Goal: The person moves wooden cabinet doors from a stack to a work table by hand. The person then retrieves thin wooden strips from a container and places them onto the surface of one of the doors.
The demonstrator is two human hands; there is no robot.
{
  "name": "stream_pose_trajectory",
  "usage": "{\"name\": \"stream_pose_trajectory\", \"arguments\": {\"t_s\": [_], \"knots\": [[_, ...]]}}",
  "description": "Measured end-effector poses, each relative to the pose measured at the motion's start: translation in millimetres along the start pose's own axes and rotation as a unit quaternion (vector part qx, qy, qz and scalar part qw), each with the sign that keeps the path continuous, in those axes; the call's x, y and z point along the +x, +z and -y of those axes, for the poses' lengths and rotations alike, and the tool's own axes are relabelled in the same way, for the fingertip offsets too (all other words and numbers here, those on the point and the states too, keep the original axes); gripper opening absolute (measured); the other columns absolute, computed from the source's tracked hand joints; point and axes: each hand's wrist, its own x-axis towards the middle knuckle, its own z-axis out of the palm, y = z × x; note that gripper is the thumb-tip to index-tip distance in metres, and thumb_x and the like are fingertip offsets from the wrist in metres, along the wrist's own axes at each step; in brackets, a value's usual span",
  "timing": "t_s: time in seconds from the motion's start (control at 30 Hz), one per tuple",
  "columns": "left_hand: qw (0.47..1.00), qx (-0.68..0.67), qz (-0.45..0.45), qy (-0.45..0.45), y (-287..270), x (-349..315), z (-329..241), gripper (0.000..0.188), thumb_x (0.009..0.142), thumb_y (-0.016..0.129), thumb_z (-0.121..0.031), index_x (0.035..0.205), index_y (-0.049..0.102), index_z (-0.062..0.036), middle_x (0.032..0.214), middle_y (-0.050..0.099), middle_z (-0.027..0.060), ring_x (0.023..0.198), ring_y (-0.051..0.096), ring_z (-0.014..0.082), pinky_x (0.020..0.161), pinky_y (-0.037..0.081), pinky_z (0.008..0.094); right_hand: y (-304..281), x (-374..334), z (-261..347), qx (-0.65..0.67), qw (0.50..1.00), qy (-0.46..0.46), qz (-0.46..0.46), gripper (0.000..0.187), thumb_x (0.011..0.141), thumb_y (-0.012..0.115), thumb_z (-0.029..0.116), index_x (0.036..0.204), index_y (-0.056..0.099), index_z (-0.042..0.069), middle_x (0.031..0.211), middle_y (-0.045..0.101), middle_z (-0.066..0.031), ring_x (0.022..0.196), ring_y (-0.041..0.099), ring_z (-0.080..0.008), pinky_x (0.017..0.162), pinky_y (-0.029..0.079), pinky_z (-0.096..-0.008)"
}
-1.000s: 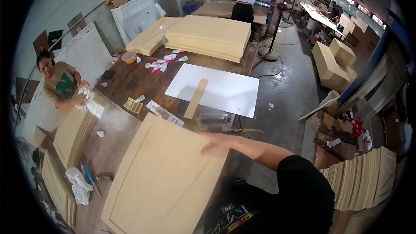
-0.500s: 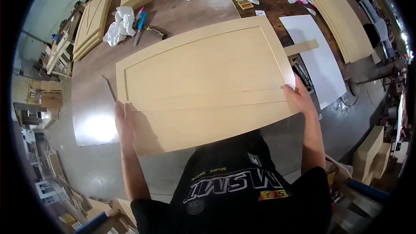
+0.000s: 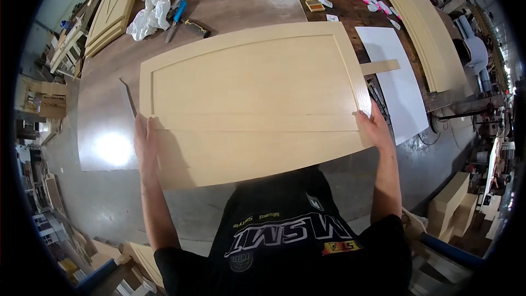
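Observation:
A pale yellow cabinet door [image 3: 252, 87] with a recessed panel spans the space between my hands, over the near side of the workbench. Its left edge is gripped by my left hand [image 3: 146, 145], thumb on the front face and the other fingers mostly hidden behind. On the opposite edge, my right hand [image 3: 377, 127] holds the door the same way. Close to my left hand a thin dark metal tool [image 3: 127, 97] lies on the bench. Beyond the door's right edge are a narrow wooden strip [image 3: 383, 66] and a white sheet [image 3: 397, 82], with a partly hidden dark tool beside them.
Crumpled white plastic [image 3: 150, 15], a blue-handled tool [image 3: 177, 15] and a dark-handled one [image 3: 196, 27] lie on the workbench [image 3: 104, 93]. Stacked yellow doors [image 3: 427, 38] line its right side; more stand at the far left [image 3: 115, 8]. A small yellow case [image 3: 312, 0] sits open at the back.
The view has shifted slightly, and the door and both hands sit a little further left in it. My hold on both edges stays the same.

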Motion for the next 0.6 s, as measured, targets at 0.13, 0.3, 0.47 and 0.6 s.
{"name": "stream_pose_trajectory", "arguments": {"t_s": [0.13,0.3,0.47,0.6], "knots": [[0.998,0.053,-0.004,0.016,1,6,5,0.062,0.102,0.051,-0.038,0.147,0.04,0.0034,0.149,0.045,0.0255,0.14,0.041,0.0367,0.114,0.035,0.0411,-1,1,-2,0.01,1.0,0.008,-0.005,0.053,0.1,0.057,0.009,0.149,0.037,0.002,0.133,0.056,-0.0073,0.116,0.054,-0.0126,0.099,0.045,-0.029],[0.999,0.049,0.001,0.018,0,12,18,0.061,0.102,0.051,-0.037,0.146,0.04,0.0035,0.149,0.044,0.0255,0.14,0.041,0.037,0.114,0.035,0.0411,-1,2,7,0.036,0.998,0.053,0.0,0.061,0.097,0.062,0.009,0.15,0.035,0.0,0.142,0.052,-0.0096,0.128,0.049,-0.0157,0.107,0.039,-0.031],[1.0,-0.012,0.009,0.001,2,7,10,0.061,0.102,0.05,-0.038,0.147,0.04,0.0027,0.147,0.046,0.0249,0.138,0.044,0.0376,0.113,0.036,0.0416,2,3,7,0.01,0.999,0.032,-0.005,0.056,0.096,0.059,0.007,0.148,0.038,-0.001,0.138,0.054,-0.0085,0.124,0.051,-0.0153,0.105,0.041,-0.031],[1.0,-0.009,0.003,-0.007,1,1,4,0.062,0.101,0.05,-0.041,0.149,0.039,-0.003,0.149,0.046,0.0216,0.139,0.042,0.038,0.114,0.035,0.0405,8,4,12,0.019,0.999,0.048,-0.004,0.055,0.096,0.058,0.006,0.147,0.039,-0.001,0.137,0.054,-0.0084,0.124,0.05,-0.0158,0.106,0.04,-0.0315]]}}
